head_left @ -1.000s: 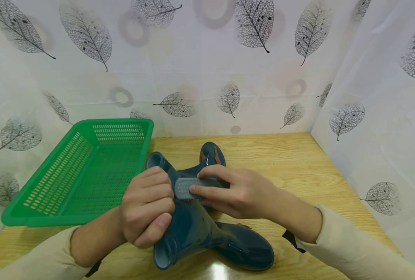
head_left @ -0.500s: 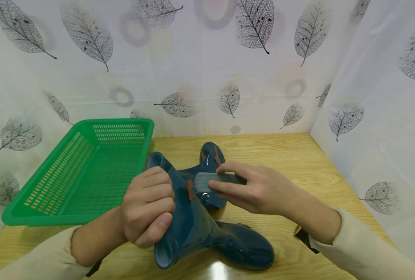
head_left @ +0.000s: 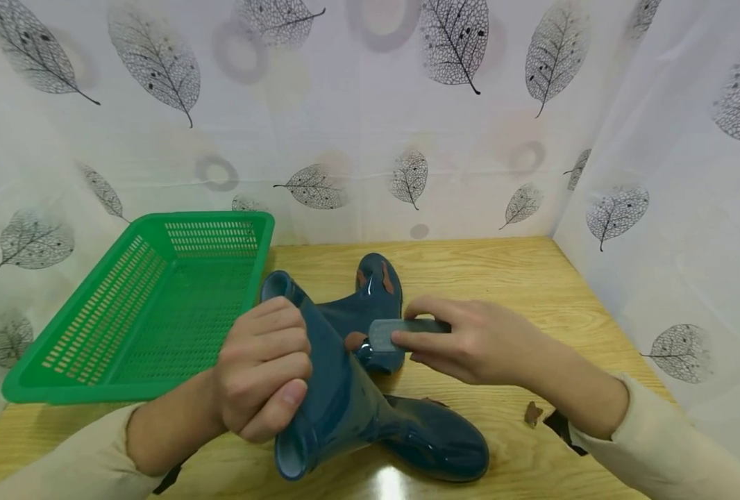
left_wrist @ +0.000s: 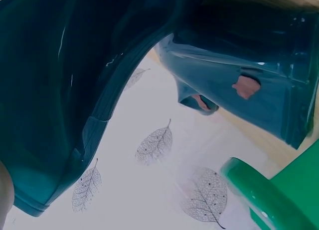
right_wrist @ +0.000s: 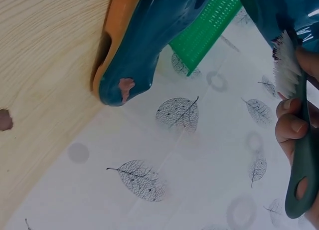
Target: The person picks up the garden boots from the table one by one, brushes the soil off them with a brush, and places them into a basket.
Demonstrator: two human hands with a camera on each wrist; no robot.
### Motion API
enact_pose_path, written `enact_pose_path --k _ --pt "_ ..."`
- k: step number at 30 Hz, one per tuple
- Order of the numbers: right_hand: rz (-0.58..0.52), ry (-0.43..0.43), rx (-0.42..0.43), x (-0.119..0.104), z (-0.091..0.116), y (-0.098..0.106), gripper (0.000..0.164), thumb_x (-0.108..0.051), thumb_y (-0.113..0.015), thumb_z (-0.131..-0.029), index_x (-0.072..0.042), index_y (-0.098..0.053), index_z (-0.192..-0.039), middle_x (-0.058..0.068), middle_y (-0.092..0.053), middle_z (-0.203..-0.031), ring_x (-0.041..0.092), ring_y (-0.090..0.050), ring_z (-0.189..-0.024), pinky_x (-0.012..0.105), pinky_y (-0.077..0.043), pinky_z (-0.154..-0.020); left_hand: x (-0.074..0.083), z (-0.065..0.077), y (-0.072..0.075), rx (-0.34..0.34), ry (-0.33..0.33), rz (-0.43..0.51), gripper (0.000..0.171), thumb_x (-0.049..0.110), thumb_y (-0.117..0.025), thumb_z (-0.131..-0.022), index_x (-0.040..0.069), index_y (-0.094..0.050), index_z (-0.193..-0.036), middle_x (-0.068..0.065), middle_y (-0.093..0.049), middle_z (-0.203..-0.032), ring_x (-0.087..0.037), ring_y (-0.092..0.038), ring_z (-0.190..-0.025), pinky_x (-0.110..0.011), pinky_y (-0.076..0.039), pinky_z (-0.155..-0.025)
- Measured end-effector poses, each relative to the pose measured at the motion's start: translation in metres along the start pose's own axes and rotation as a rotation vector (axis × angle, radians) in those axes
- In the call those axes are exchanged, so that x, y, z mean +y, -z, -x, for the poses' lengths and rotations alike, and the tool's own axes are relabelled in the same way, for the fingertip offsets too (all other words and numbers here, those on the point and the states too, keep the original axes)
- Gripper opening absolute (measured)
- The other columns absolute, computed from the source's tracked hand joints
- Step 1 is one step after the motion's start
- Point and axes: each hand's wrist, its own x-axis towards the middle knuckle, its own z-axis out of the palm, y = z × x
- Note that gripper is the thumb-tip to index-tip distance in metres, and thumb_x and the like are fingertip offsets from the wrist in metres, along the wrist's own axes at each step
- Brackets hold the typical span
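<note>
My left hand (head_left: 264, 368) grips the upper rim of a glossy dark blue rubber boot (head_left: 339, 403), which lies with its toe pointing right. Between the fingers of my right hand (head_left: 464, 340) is a scrub brush (head_left: 385, 335) with a grey-green back; its white bristles (right_wrist: 285, 68) show in the right wrist view, close to blue boot rubber. Whether they touch it I cannot tell. Behind lies a second blue boot (head_left: 357, 309), orange-soled in the right wrist view, with brown patches on its toe. Another brown patch (head_left: 355, 341) shows beside the brush.
A green plastic basket (head_left: 257, 278) with slotted walls stands at the left. One brown flake (head_left: 533, 414) lies on the wooden table (head_left: 495, 278) near my right wrist. Leaf-print sheeting (head_left: 357, 104) closes off the back and sides.
My right hand has drawn the brush to the right, away from my left hand, baring a brown patch. The flake on the table has come out from behind the right wrist. The left hand stays put.
</note>
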Motion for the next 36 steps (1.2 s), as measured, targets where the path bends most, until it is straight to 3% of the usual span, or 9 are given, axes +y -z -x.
enact_pose_path --k 7,12,15,18,22,28,31,36 --pt "-0.001 -0.075 -0.105 0.003 0.021 0.007 0.033 -0.032 -0.047 -0.106 -0.015 -0.074 -0.112 0.005 -0.058 -0.105 0.004 -0.056 -0.065 0.014 -0.047 -0.057 -0.002 0.003 -0.001 0.000 -0.009 0.005 0.042 0.011 -0.040 -0.092 0.016 -0.042 -0.050 0.003 -0.039 -0.054 -0.014 -0.033 -0.051 -0.027 -0.027 -0.056" --pt "0.004 -0.179 -0.305 0.005 0.033 0.014 0.021 -0.032 -0.058 -0.102 -0.020 -0.074 -0.109 0.002 -0.060 -0.101 0.004 -0.058 -0.065 0.018 -0.049 -0.057 -0.002 0.005 -0.001 0.007 -0.012 0.005 0.042 0.012 -0.041 -0.092 0.016 -0.043 -0.050 0.003 -0.039 -0.054 -0.014 -0.034 -0.051 -0.028 -0.028 -0.056" --pt "-0.058 -0.276 -0.437 0.005 0.038 0.018 0.018 -0.026 -0.067 -0.097 -0.020 -0.076 -0.111 0.002 -0.063 -0.102 0.003 -0.061 -0.067 0.019 -0.050 -0.060 -0.002 0.005 -0.001 0.008 -0.013 0.005 0.042 0.012 -0.040 -0.092 0.016 -0.043 -0.050 0.002 -0.039 -0.054 -0.014 -0.034 -0.051 -0.028 -0.028 -0.056" --pt "-0.144 -0.357 -0.489 0.007 0.044 0.019 0.022 -0.021 -0.068 -0.095 -0.017 -0.076 -0.115 0.003 -0.066 -0.102 0.003 -0.063 -0.071 0.020 -0.052 -0.063 -0.002 0.001 -0.001 0.006 -0.013 0.002 0.043 0.011 -0.040 -0.093 0.015 -0.043 -0.050 0.002 -0.038 -0.054 -0.013 -0.033 -0.051 -0.027 -0.027 -0.055" --pt "-0.235 -0.387 -0.521 0.013 0.049 0.017 0.022 -0.019 -0.066 -0.097 -0.014 -0.075 -0.116 -0.001 -0.070 -0.099 0.002 -0.064 -0.076 0.020 -0.052 -0.064 -0.002 -0.001 -0.002 0.000 -0.016 0.001 0.043 0.011 -0.039 -0.093 0.016 -0.042 -0.050 0.002 -0.038 -0.054 -0.013 -0.032 -0.051 -0.027 -0.027 -0.055" --pt "-0.414 -0.481 -0.690 0.021 0.054 0.012 0.021 -0.015 -0.062 -0.099 -0.011 -0.076 -0.113 -0.001 -0.076 -0.103 0.005 -0.070 -0.087 0.023 -0.056 -0.072 -0.002 -0.004 -0.002 0.002 -0.016 0.000 0.043 0.010 -0.039 -0.093 0.016 -0.042 -0.050 0.003 -0.037 -0.053 -0.013 -0.031 -0.051 -0.026 -0.026 -0.055" --pt "-0.417 -0.527 -0.746 0.023 0.058 0.006 0.020 -0.014 -0.063 -0.098 -0.013 -0.077 -0.112 -0.001 -0.076 -0.103 0.006 -0.071 -0.088 0.024 -0.056 -0.073 -0.002 -0.004 -0.002 0.006 -0.012 0.000 0.043 0.010 -0.039 -0.093 0.016 -0.042 -0.050 0.003 -0.037 -0.053 -0.013 -0.031 -0.050 -0.026 -0.026 -0.055" --pt "-0.319 -0.609 -0.812 0.029 0.067 0.001 0.014 -0.015 -0.067 -0.095 -0.015 -0.079 -0.101 -0.004 -0.074 -0.094 0.006 -0.066 -0.079 0.024 -0.052 -0.067 -0.002 -0.004 -0.003 0.007 -0.011 0.000 0.043 0.010 -0.039 -0.093 0.016 -0.042 -0.050 0.003 -0.037 -0.053 -0.013 -0.031 -0.050 -0.026 -0.026 -0.055"
